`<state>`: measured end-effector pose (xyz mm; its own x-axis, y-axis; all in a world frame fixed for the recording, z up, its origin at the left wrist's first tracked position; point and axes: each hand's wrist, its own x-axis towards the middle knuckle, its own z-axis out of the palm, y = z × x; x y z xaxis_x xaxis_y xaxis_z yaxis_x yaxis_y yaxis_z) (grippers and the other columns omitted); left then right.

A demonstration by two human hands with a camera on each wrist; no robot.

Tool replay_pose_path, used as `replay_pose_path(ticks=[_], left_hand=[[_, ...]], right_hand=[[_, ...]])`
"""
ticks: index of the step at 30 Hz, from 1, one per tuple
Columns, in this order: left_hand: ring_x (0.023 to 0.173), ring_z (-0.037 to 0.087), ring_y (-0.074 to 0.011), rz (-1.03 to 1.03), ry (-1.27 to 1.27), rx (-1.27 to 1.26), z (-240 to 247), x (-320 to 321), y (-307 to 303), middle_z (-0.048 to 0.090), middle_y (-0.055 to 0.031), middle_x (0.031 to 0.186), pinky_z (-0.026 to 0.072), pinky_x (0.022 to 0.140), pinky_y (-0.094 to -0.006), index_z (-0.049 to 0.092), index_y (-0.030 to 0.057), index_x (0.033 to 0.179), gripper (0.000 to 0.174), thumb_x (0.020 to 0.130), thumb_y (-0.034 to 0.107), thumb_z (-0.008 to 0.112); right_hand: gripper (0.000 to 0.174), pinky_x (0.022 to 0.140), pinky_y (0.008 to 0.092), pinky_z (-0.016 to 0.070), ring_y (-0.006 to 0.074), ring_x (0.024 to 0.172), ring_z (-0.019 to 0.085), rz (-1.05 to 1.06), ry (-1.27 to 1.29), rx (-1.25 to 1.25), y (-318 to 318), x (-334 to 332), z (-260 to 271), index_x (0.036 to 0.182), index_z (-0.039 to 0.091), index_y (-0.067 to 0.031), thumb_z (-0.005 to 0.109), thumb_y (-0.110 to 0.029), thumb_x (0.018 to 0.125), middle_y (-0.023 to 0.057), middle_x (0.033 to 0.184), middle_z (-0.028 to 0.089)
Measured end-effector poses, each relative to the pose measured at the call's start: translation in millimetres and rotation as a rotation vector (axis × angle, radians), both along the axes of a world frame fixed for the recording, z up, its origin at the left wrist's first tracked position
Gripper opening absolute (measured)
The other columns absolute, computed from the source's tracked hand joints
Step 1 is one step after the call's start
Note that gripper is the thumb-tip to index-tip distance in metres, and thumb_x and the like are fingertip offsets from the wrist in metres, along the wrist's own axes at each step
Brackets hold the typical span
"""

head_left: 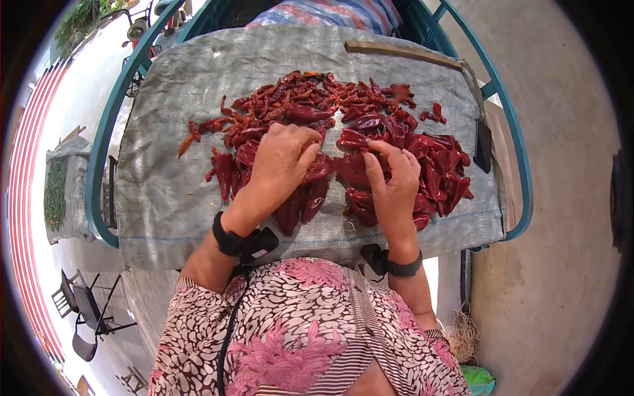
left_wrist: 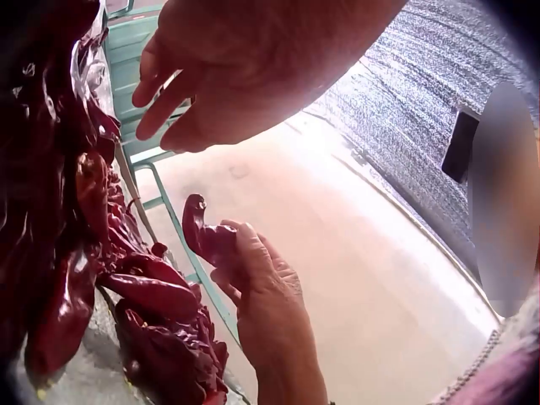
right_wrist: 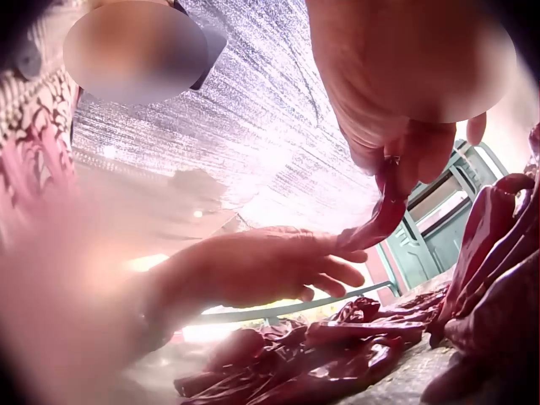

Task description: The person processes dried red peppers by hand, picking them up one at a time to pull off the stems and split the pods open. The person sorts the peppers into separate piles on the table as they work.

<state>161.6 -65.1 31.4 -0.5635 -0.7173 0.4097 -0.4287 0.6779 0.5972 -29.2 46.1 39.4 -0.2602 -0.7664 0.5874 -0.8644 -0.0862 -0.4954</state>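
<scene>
My right hand (head_left: 395, 173) pinches a glossy dark red chili pepper (left_wrist: 209, 243) between thumb and fingers, its curved tip pointing away from the hand. Just beside that tip is my left hand (head_left: 281, 158), its fingers loosely extended; in the left wrist view they stand apart from the pepper. The right wrist view shows the left fingertips (right_wrist: 342, 274) right at the pepper's end. Both hands are over a spread of red chili peppers (head_left: 439, 171), with larger whole ones on the right and near the front. Smaller, shrivelled peppers (head_left: 297, 89) lie at the back.
A grey woven sheet (head_left: 172, 171) lies under the peppers, framed by teal metal rails (head_left: 515, 145). A wooden strip (head_left: 403, 53) lies at the back edge, and a black phone-like object (head_left: 483, 145) at the right. Behind is a striped bag (head_left: 330, 14).
</scene>
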Motion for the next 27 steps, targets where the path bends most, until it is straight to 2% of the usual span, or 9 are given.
replay_pose_path(ticks=[3,7,13,19,20,22,23,26,27], left_hand=[[0.102,0.059,-0.0324,0.125,-0.106,-0.231,-8,1,-28,0.070,-0.0087,0.106,0.0465,0.090,-0.0443,0.072,0.0083,0.110,0.019,0.092,0.011,0.066],[0.104,0.058,-0.0326,0.205,-0.169,-0.274,-31,-10,-70,0.070,-0.0079,0.109,0.0466,0.091,-0.0454,0.068,0.0105,0.121,0.034,0.088,0.005,0.064],[0.105,0.059,-0.0303,0.164,-0.397,-0.290,-52,-16,-93,0.070,-0.0054,0.107,0.0449,0.091,-0.0455,0.069,0.0128,0.120,0.037,0.083,0.008,0.068],[0.102,0.062,-0.0280,0.121,-0.377,-0.399,-44,-10,-94,0.068,-0.0053,0.103,0.0443,0.091,-0.0445,0.069,0.0134,0.117,0.033,0.084,0.010,0.069],[0.101,0.062,-0.0290,0.122,-0.299,-0.395,-40,-9,-90,0.068,-0.0065,0.102,0.0453,0.089,-0.0445,0.068,0.0124,0.117,0.033,0.084,0.008,0.068],[0.099,0.064,-0.0310,0.122,-0.142,-0.385,-28,-6,-76,0.067,-0.0090,0.101,0.0472,0.087,-0.0445,0.068,0.0105,0.119,0.034,0.085,0.005,0.066],[0.098,0.064,-0.0324,0.067,-0.141,-0.327,-18,-3,-67,0.066,-0.0106,0.101,0.0485,0.085,-0.0445,0.067,0.0090,0.120,0.034,0.086,0.003,0.065],[0.094,0.065,-0.0362,-0.117,-0.095,-0.166,11,9,-37,0.064,-0.0150,0.098,0.0517,0.080,-0.0446,0.064,0.0050,0.122,0.035,0.088,-0.004,0.060],[0.093,0.065,-0.0373,-0.191,-0.050,-0.122,15,12,-28,0.064,-0.0162,0.097,0.0524,0.079,-0.0448,0.064,0.0039,0.122,0.035,0.089,-0.005,0.059]], right_hand=[[0.031,0.107,0.0449,0.0375,0.0205,0.085,0.067,-0.101,-0.028,0.054,-2,-11,-1,0.123,0.066,-0.0108,0.073,-0.020,0.094,0.0048,0.090,0.072],[0.032,0.108,0.0461,0.0363,0.0180,0.085,0.066,-0.101,-0.047,0.036,3,-5,-5,0.126,0.065,-0.0110,0.071,-0.016,0.095,0.0019,0.091,0.071],[0.036,0.109,0.0465,0.0363,0.0177,0.089,0.066,-0.028,-0.001,0.088,8,-3,-18,0.127,0.063,-0.0117,0.071,-0.009,0.092,0.0003,0.097,0.068],[0.036,0.109,0.0459,0.0363,0.0198,0.093,0.065,-0.018,-0.003,0.092,8,-1,-16,0.127,0.063,-0.0118,0.071,-0.008,0.091,0.0017,0.098,0.068],[0.037,0.109,0.0453,0.0363,0.0201,0.094,0.065,-0.014,0.013,0.078,8,-1,-16,0.127,0.063,-0.0120,0.071,-0.008,0.092,0.0020,0.099,0.068],[0.040,0.105,0.0425,0.0414,0.0207,0.094,0.065,-0.005,0.011,0.045,8,1,-10,0.129,0.062,-0.0115,0.072,-0.007,0.090,0.0034,0.101,0.069],[0.042,0.103,0.0411,0.0440,0.0211,0.093,0.065,0.000,0.009,0.029,9,3,-6,0.129,0.062,-0.0113,0.073,-0.006,0.089,0.0042,0.102,0.069],[0.047,0.090,0.0379,0.0520,0.0231,0.096,0.066,0.059,-0.253,0.029,8,20,7,0.129,0.063,-0.0101,0.077,-0.003,0.085,0.0064,0.106,0.069],[0.045,0.086,0.0381,0.0533,0.0254,0.097,0.066,0.122,-0.215,-0.020,5,22,6,0.127,0.064,-0.0091,0.078,-0.002,0.084,0.0081,0.108,0.069]])
